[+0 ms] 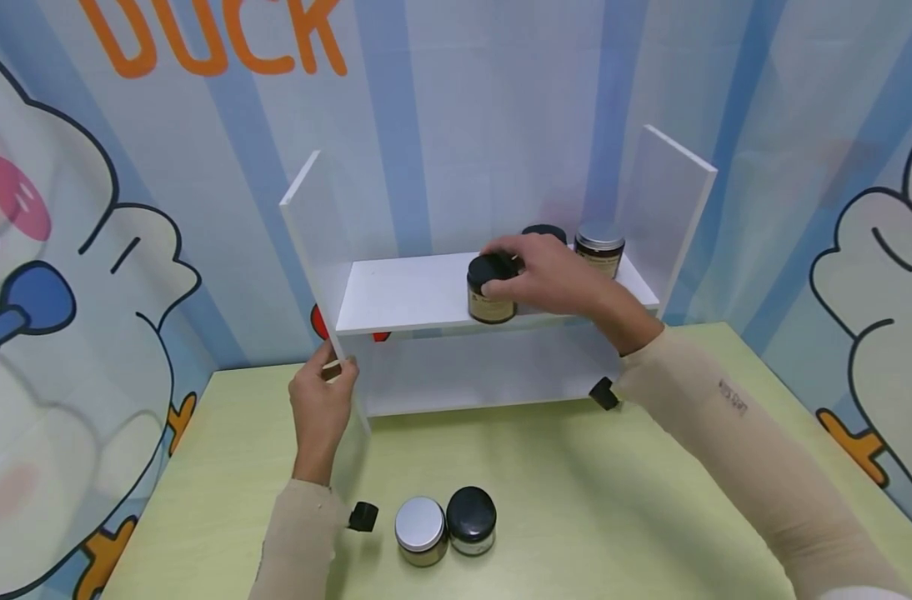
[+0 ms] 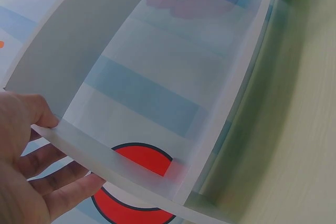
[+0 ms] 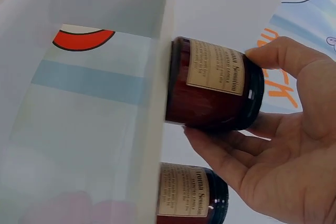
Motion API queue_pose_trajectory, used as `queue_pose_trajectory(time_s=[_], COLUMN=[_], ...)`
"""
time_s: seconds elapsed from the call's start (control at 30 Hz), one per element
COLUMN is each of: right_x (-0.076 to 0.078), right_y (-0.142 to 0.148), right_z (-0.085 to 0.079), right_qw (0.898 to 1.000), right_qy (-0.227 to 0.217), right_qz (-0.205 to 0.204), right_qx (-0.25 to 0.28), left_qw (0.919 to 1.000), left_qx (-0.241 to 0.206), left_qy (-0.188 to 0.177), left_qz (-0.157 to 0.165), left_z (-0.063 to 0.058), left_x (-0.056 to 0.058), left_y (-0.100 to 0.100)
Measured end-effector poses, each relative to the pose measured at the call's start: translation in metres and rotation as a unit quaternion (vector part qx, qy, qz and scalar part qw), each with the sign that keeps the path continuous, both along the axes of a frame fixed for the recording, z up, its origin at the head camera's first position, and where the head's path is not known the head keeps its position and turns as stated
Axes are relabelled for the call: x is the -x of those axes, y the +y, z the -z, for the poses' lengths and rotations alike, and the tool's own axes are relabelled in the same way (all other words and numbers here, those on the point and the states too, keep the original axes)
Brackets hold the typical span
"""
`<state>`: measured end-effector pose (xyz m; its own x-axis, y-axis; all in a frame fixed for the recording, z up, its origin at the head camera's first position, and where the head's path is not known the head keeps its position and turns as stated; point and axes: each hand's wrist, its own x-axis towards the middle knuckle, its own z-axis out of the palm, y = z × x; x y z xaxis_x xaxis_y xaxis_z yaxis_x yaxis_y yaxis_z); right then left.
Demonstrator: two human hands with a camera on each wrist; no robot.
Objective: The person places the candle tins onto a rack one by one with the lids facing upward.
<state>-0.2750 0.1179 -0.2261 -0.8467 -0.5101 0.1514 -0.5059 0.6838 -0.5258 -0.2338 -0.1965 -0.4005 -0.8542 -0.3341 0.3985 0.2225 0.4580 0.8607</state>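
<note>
My right hand [image 1: 557, 275] grips a scented candle jar [image 1: 490, 304] by its black lid, near the front edge of the upper board of a white shelf [image 1: 403, 292]. The right wrist view shows the jar as dark amber glass with a cream label [image 3: 216, 69], its base at the board. Just behind that hand stands another black-lidded jar [image 1: 543, 229], partly hidden, with a silver-lidded jar [image 1: 600, 248] to its right. My left hand [image 1: 323, 408] pinches the shelf's left side panel [image 2: 86, 153], thumb on the inner side and fingers outside.
On the yellow-green table [image 1: 561, 500], in front of the shelf, a silver-lidded jar [image 1: 420, 525] and a black-lidded jar [image 1: 472, 517] stand side by side. A blue-striped cartoon backdrop [image 1: 471, 108] rises behind. The right side panel [image 1: 669, 208] stands beyond the silver-lidded jar.
</note>
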Motion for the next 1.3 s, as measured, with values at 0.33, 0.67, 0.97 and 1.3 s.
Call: queue_pose_trajectory(time_s=[0.33,0.67,0.97,1.3], right_x=[0.009,0.017,0.021,0.027], right_y=[-0.004,-0.006,-0.011,-0.014], right_z=[-0.018,-0.024,-0.027,-0.027], right_qw=[0.998,0.997,0.996,0.995], right_qy=[-0.045,-0.063,-0.062,-0.052], right_qz=[-0.007,-0.012,-0.006,-0.009], right_qx=[-0.047,-0.046,-0.068,-0.080], left_qw=[1.0000,1.0000,1.0000,1.0000], left_qx=[0.000,0.001,0.005,0.003], left_qy=[-0.004,0.004,-0.001,-0.002], left_qz=[0.001,0.001,-0.003,0.001], left_z=[0.001,0.001,0.002,0.001], left_x=[0.001,0.001,0.001,0.001], left_y=[-0.001,0.000,0.000,0.000])
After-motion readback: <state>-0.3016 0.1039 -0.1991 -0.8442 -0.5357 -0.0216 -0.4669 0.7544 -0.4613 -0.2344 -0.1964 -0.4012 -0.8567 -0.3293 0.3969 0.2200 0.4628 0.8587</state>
